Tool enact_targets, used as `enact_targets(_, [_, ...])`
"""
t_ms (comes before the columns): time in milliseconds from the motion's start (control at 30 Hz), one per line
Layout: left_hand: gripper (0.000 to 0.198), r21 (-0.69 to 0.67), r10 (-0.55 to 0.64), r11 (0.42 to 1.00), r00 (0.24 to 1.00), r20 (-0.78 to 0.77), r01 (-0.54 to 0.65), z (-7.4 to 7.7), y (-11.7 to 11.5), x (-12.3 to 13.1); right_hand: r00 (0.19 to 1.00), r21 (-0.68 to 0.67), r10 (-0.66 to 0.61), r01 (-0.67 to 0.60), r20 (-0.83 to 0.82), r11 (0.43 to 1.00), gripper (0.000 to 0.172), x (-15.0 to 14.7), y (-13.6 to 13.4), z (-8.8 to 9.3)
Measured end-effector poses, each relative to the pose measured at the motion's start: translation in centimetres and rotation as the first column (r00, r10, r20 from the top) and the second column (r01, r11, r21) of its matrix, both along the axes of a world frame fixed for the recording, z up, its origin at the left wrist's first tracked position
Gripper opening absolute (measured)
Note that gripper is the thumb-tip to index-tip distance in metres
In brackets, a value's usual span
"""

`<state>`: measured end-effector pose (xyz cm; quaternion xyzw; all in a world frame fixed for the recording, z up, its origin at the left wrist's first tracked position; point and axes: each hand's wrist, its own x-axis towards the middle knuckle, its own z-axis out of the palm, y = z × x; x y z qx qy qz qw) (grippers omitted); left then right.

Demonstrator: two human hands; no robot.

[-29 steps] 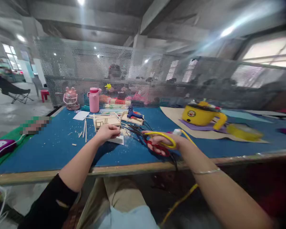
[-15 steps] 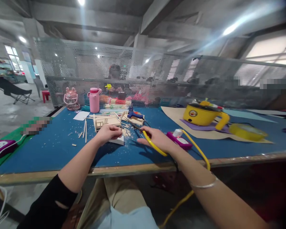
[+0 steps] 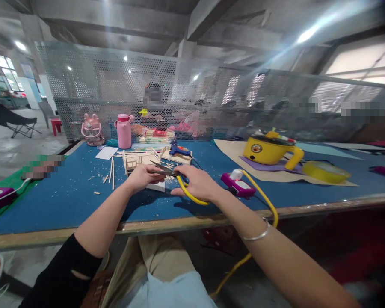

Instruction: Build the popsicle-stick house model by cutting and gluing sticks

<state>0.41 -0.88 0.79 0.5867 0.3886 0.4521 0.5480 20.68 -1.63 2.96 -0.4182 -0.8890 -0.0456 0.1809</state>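
My right hand (image 3: 195, 183) grips scissors (image 3: 163, 169) by their yellow handles, with the dark blades parted and pointing left. Those blades reach the fingertips of my left hand (image 3: 141, 177), which are pinched together. What they pinch is too small to make out; it may be a bit of wooden stick. Just beyond both hands stands a small frame of wooden sticks (image 3: 137, 159), partly covered by my left hand. A blue glue gun (image 3: 179, 150) lies behind the blades on a second wooden piece. Under my hands is a white card (image 3: 157, 186).
Loose sticks (image 3: 112, 173) and chips lie on the blue tabletop (image 3: 77, 201). Left stand a pink flask (image 3: 124, 132) and a pink bottle (image 3: 92, 130). Right are a purple power strip (image 3: 239, 186), a yellow pot (image 3: 266, 152) and a yellow cable. A perforated screen (image 3: 99, 81) closes the back.
My right hand has moved left, bringing the scissors from beside my left hand up to its fingertips. The left hand keeps its pinch. The view has shifted slightly.
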Motion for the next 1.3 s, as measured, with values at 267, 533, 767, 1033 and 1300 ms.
enact_targets(267, [0.03, 0.015, -0.06, 0.998, 0.998, 0.019, 0.06, -0.7, 0.5, -0.1, 0.999, 0.043, 0.02, -0.021, 0.031, 0.999, 0.071, -0.2, -0.4, 0.3])
enact_targets(533, [0.027, 0.089, -0.026, 0.996, 1.0, -0.016, 0.028, -0.9, 0.7, -0.1, 0.998, 0.066, 0.054, -0.056, 0.034, 0.996, 0.072, -0.3, -0.2, 0.3])
enact_targets(767, [0.02, 0.129, 0.007, 0.992, 0.998, -0.06, 0.001, -0.8, 0.6, -0.1, 0.997, 0.053, 0.08, -0.079, -0.014, 0.995, 0.071, -0.2, -0.2, 0.0])
enact_targets(1033, [0.021, 0.124, 0.065, 0.99, 0.998, 0.001, -0.065, -0.5, 0.2, 0.3, 0.997, 0.056, 0.052, -0.049, -0.052, 0.997, 0.072, -0.3, -0.1, -0.3])
enact_targets(1300, [0.021, 0.117, 0.055, 0.992, 0.998, 0.002, -0.055, -0.2, -0.2, 0.4, 0.993, 0.049, 0.083, -0.079, -0.087, 0.996, 0.068, -0.1, 0.1, -0.8])
